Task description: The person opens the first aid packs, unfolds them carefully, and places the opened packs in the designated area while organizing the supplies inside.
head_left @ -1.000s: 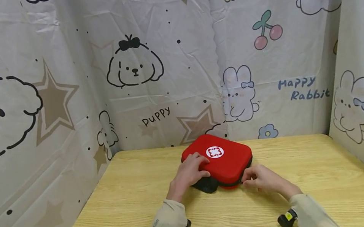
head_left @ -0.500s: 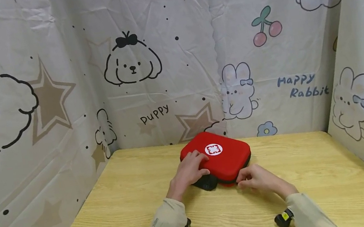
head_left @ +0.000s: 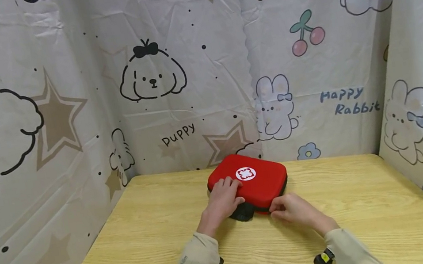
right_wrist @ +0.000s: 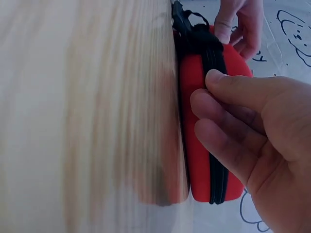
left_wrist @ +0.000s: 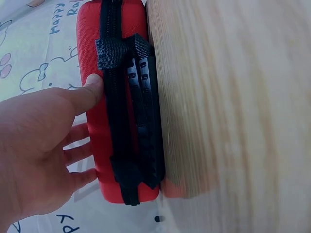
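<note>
A red hard-shell first-aid case [head_left: 260, 183] with a white round emblem lies on the table. Its black zipper [left_wrist: 115, 97] runs round the side, and a black strap handle [head_left: 243, 212] sticks out at the front. My left hand [head_left: 224, 197] rests on the lid's near left part, fingers spread over the top, thumb [left_wrist: 93, 85] against the front edge beside the zipper. At the front right corner, my right hand [head_left: 296, 210] pinches at the zipper with thumb and curled fingers [right_wrist: 209, 104]. The zipper pull is hidden between those fingertips.
The case stands on a light wood-grain table [head_left: 160, 228] near its back edge. Printed cloth curtains [head_left: 172, 74] enclose the back and both sides. Each wrist wears a small black camera, such as the right one [head_left: 324, 261].
My right hand has slid left along the case's front edge, from the right corner toward the handle. My left hand stays on the lid, and the head view has shifted slightly.
</note>
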The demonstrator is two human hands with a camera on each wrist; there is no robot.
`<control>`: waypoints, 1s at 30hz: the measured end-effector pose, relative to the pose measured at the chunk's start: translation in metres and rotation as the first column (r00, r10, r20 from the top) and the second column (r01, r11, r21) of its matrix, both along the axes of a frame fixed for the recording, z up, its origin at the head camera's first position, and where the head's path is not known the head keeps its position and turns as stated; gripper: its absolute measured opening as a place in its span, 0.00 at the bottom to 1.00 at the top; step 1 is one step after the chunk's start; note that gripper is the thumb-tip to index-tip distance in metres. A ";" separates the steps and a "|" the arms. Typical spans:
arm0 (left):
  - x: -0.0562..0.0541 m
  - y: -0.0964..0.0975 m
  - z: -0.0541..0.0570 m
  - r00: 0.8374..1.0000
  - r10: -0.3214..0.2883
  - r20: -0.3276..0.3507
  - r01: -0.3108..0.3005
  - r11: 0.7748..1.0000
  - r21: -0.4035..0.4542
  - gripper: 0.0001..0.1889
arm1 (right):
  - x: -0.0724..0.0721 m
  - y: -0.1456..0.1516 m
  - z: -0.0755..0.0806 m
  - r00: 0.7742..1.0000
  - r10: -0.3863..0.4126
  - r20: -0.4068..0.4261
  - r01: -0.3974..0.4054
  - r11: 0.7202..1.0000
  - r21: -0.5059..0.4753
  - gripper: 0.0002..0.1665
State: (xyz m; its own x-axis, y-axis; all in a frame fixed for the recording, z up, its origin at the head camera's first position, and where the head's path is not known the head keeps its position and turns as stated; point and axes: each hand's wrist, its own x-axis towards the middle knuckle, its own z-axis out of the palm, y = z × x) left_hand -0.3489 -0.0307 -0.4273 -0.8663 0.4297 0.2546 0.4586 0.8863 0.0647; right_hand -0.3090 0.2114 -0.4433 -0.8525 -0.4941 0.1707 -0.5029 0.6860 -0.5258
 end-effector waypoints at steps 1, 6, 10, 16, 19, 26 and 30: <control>0.001 0.000 0.000 1.000 0.005 0.002 -0.005 1.000 -0.006 0.27 | 0.000 -0.002 0.000 1.000 0.002 -0.001 -0.002 1.000 -0.001 0.04; 0.003 0.001 0.000 1.000 0.017 -0.019 -0.017 0.999 -0.041 0.30 | 0.001 -0.005 -0.001 1.000 -0.006 -0.011 0.006 1.000 -0.005 0.05; 0.004 0.002 0.004 1.000 0.023 -0.012 -0.023 0.999 -0.038 0.30 | -0.001 0.000 -0.004 0.998 -0.058 -0.004 0.058 0.998 -0.001 0.05; 0.003 -0.007 0.016 0.993 -0.027 0.115 0.021 0.999 0.050 0.25 | -0.005 0.014 -0.004 0.996 -0.092 -0.007 0.092 0.996 -0.010 0.04; 0.000 -0.015 0.019 0.986 -0.068 0.155 0.051 0.993 0.109 0.22 | -0.005 0.018 -0.004 0.995 -0.099 -0.008 0.098 0.995 -0.019 0.03; -0.003 -0.027 0.024 0.961 -0.136 0.240 0.094 0.980 0.178 0.22 | -0.007 0.030 -0.003 0.989 -0.151 0.002 0.151 0.988 -0.027 0.02; -0.006 -0.035 0.023 0.949 -0.171 0.264 0.121 0.973 0.197 0.24 | -0.008 0.036 -0.002 0.976 -0.212 0.045 0.213 0.976 -0.043 0.03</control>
